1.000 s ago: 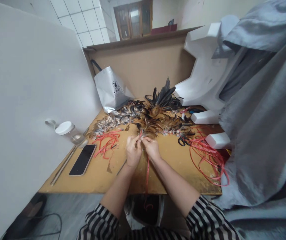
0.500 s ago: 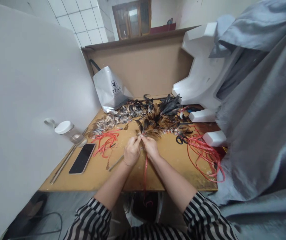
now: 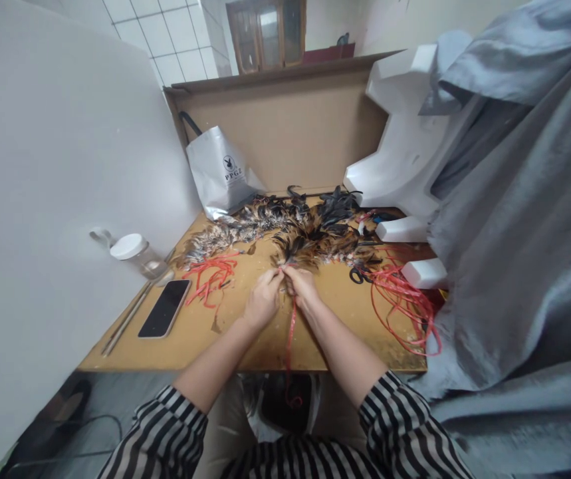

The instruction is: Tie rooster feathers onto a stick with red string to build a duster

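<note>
My left hand (image 3: pixel 264 297) and my right hand (image 3: pixel 301 286) meet near the middle of the table, fingertips pinched together at the base of a small bunch of feathers (image 3: pixel 289 250). These feathers are brown and dark and fan away from me. A red plastic strip (image 3: pixel 291 332) runs from between the hands down over the table's front edge. A bit of red also shows at the fingertips. Fingers hide how the strip lies around the feather base, and exactly which hand grips which part is hard to see.
Behind the hands spreads a feather pile (image 3: pixel 245 229). Red strips (image 3: pixel 211 276) lie left, with a phone (image 3: pixel 164 309), a lidded jar (image 3: pixel 140 256) and thin sticks (image 3: pixel 126 320). Scissors (image 3: pixel 359 275) and tangled red strips (image 3: pixel 405 306) lie right. A silver bag (image 3: pixel 220 173) stands behind.
Both hands stay together at the feather base. My left forearm has swung outward, and the grey rod seen beside it before no longer shows. The view has shifted slightly.
</note>
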Motion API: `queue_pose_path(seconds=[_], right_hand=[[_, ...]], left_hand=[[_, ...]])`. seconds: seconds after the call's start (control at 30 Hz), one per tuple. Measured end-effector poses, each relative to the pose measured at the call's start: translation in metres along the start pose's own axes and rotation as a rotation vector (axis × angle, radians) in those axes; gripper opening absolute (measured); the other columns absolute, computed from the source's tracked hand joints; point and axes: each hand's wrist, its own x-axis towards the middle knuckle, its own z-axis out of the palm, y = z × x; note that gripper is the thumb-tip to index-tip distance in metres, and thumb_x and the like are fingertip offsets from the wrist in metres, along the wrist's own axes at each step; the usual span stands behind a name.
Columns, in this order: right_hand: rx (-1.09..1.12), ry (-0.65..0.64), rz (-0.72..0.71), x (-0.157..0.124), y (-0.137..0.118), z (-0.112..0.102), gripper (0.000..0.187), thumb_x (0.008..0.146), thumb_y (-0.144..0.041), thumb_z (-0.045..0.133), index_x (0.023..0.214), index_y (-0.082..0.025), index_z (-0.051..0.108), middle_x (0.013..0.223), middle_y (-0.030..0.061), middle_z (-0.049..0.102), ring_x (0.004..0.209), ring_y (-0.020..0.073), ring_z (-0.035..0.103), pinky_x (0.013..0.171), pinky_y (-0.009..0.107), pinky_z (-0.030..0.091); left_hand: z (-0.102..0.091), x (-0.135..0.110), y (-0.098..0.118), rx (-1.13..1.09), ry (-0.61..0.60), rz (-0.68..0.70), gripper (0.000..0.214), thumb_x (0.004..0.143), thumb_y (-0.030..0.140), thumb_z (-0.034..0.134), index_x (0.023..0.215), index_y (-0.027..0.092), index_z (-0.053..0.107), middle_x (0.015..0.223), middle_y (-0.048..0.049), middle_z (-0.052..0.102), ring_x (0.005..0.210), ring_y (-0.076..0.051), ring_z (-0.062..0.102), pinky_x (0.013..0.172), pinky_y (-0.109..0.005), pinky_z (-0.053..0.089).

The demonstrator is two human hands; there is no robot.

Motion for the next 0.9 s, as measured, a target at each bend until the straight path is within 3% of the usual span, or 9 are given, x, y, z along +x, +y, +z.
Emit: queue_pose_path(seconds=[0.13,0.27,0.33,0.4,0.47,0.57,0.7,0.9], right_hand=[[0.082,0.008,0.052,-0.001,-0.003,0.001,0.026,0.058,-0.030,0.068,0.050,-0.018,0.047,0.032,-0.0096,0.033,0.029,0.0030,0.020,0.031,0.020,0.010],[0.031,0.005,0.059,0.000,-0.002,0.001,0.030,0.059,-0.031,0.066,0.046,-0.019,0.042,0.031,-0.0097,0.031,0.028,0.0028,0.020,0.031,0.020,0.010],[-0.001,0.001,0.053,0.002,0.001,0.001,0.032,0.058,-0.031,0.067,0.045,-0.019,0.041,0.031,-0.0095,0.032,0.028,0.0026,0.020,0.031,0.020,0.010],[-0.024,-0.015,0.042,0.003,0.004,0.001,0.032,0.058,-0.033,0.067,0.046,-0.018,0.042,0.032,-0.0088,0.036,0.028,0.0026,0.021,0.031,0.020,0.011],[-0.040,-0.044,0.038,0.003,0.006,0.001,0.032,0.057,-0.036,0.068,0.046,-0.018,0.044,0.032,-0.0077,0.039,0.028,0.0029,0.024,0.031,0.019,0.011],[-0.055,-0.088,0.043,0.003,0.007,0.001,0.032,0.057,-0.039,0.068,0.047,-0.017,0.047,0.033,-0.0062,0.042,0.028,0.0038,0.029,0.032,0.019,0.012],[-0.124,-0.133,-0.005,0.002,0.006,0.001,0.032,0.057,-0.042,0.069,0.048,-0.015,0.055,0.038,-0.0042,0.049,0.032,0.0042,0.032,0.035,0.019,0.018],[-0.318,-0.096,-0.260,0.006,0.009,0.000,0.029,0.064,-0.043,0.065,0.056,-0.016,0.067,0.052,-0.0010,0.061,0.051,0.0091,0.049,0.050,0.019,0.033]], left_hand=[[-0.005,0.006,0.002,-0.221,0.064,-0.152,0.026,0.085,0.013,0.038,0.105,0.016,0.056,0.101,-0.0105,0.059,0.097,-0.018,0.055,0.088,-0.035,0.046],[-0.002,0.010,0.003,-0.528,0.152,-0.502,0.019,0.083,0.028,0.048,0.097,0.016,0.052,0.088,-0.0077,0.059,0.078,-0.016,0.059,0.071,-0.030,0.050],[0.000,0.013,0.002,-0.757,0.084,-0.724,0.028,0.080,0.039,0.051,0.095,0.015,0.051,0.080,-0.0053,0.059,0.061,-0.012,0.057,0.054,-0.024,0.047],[0.000,0.016,0.000,-0.964,-0.051,-0.901,0.037,0.078,0.050,0.050,0.088,0.014,0.051,0.069,-0.0029,0.059,0.044,-0.008,0.047,0.039,-0.019,0.034],[-0.002,0.019,-0.001,-1.095,-0.162,-1.014,0.044,0.076,0.057,0.048,0.079,0.013,0.053,0.061,-0.0022,0.057,0.036,-0.005,0.037,0.034,-0.017,0.021],[-0.008,0.022,-0.004,-1.209,-0.261,-1.108,0.048,0.072,0.059,0.052,0.075,0.011,0.054,0.057,-0.0029,0.057,0.035,-0.003,0.032,0.034,-0.016,0.012],[-0.019,0.022,-0.011,-1.254,-0.361,-1.104,0.046,0.069,0.057,0.059,0.072,0.011,0.055,0.052,0.0010,0.050,0.035,-0.002,0.027,0.035,-0.015,0.009],[-0.023,0.021,-0.013,-1.215,-0.279,-1.067,0.042,0.065,0.054,0.065,0.071,0.014,0.053,0.045,0.0086,0.033,0.034,-0.002,0.021,0.035,-0.016,0.009]])
